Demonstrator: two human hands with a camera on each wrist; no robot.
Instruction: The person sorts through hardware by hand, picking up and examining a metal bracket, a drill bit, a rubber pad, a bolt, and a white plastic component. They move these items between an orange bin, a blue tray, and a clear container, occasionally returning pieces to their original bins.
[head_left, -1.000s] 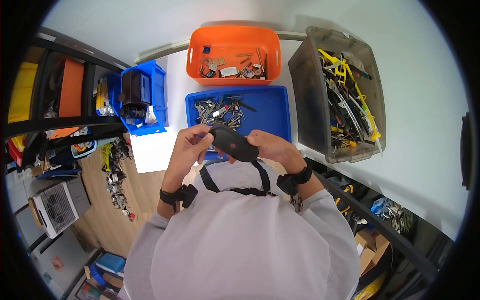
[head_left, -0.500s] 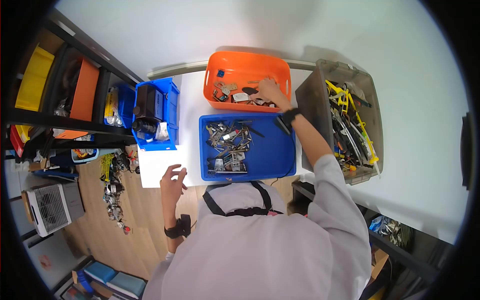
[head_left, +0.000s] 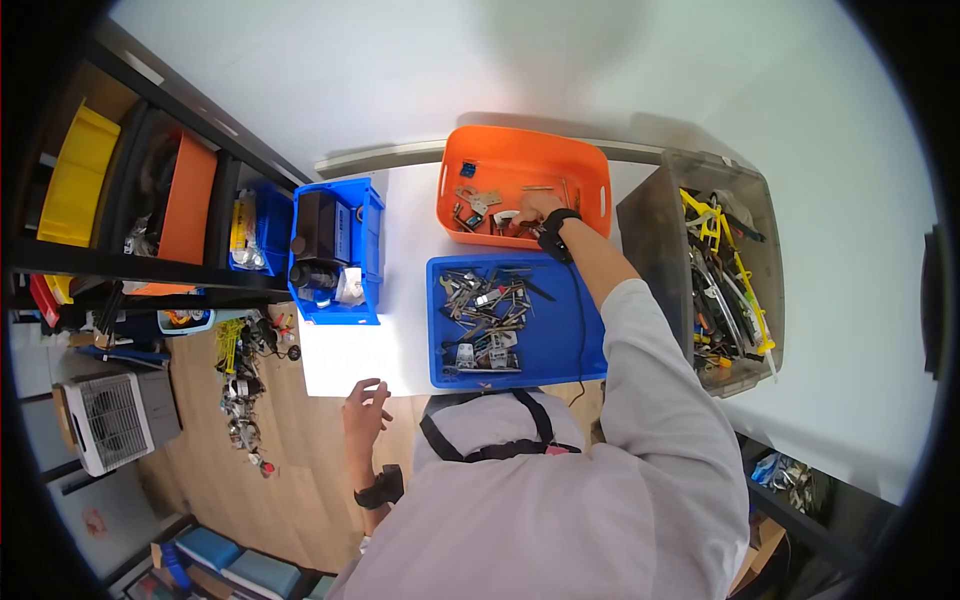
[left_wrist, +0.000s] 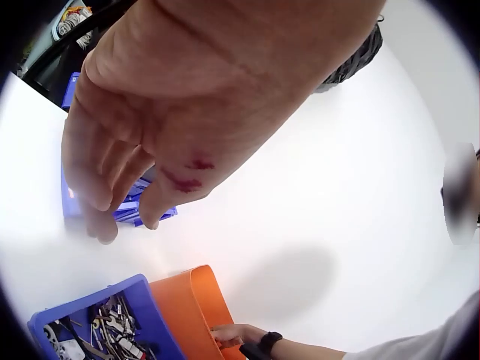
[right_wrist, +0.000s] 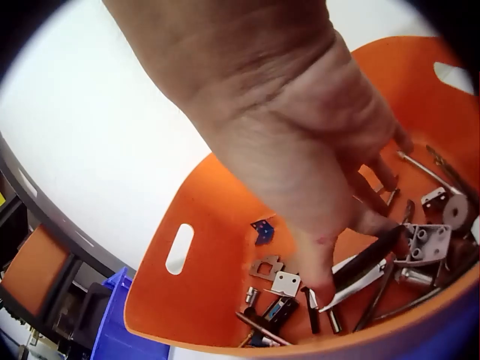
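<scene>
In the head view, my right hand reaches down into the orange bin. The right wrist view shows that hand with thumb and fingers around a dark, elongated object, seen nearly edge-on over a white piece and small metal parts. Fingers partly cover the object. My left hand hangs by the front left edge of the white table, holding nothing. Its fingers droop, loosely bent, in the left wrist view.
A blue tray of metal parts stands in front of the orange bin, a dark cable across its right side. Left stands a blue bin with dark bottles; right, a grey tub of tools. Shelving is at far left.
The dark object has left both hands' hold above the blue tray and is in the orange bin with my right hand. My left hand has let go and moved left. The head view has shifted.
</scene>
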